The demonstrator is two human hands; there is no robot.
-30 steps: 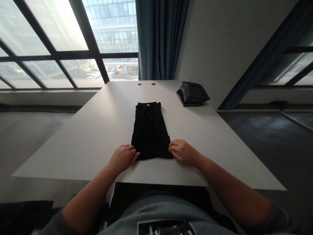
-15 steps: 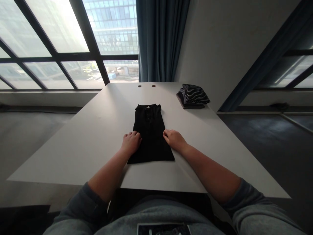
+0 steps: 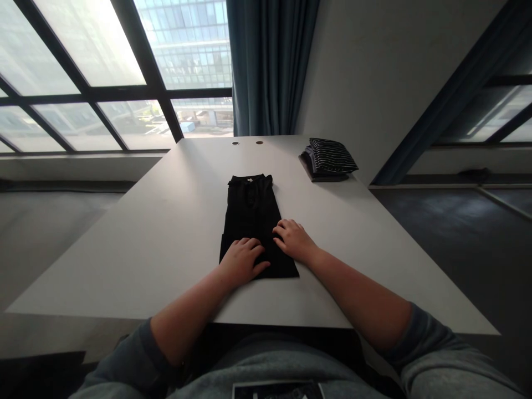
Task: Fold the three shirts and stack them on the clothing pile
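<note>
A black garment (image 3: 249, 221), which looks like a pair of shorts or folded pants, lies flat near the middle of the white table. Its gathered waistband is at the far end, with a small white tag and what looks like a drawstring. My left hand (image 3: 243, 260) rests palm down on its lower part, fingers and thumb spread. Over the right edge lies my right hand (image 3: 293, 238), fingers loosely apart and touching the cloth. Neither hand grips anything visible. The left hand covers part of the lower left of the garment.
A stack of folded dark clothes (image 3: 310, 166) sits at the table's back right, topped by a black-and-white striped piece (image 3: 332, 155). Two round holes are set in the white table (image 3: 166, 221) near its far edge. Beyond are a blue curtain (image 3: 270, 66) and windows.
My left hand has moved from the garment's left edge inward and nearer to me, now spread on the cloth. The right hand has loosened its fingers and shifted slightly onto the garment.
</note>
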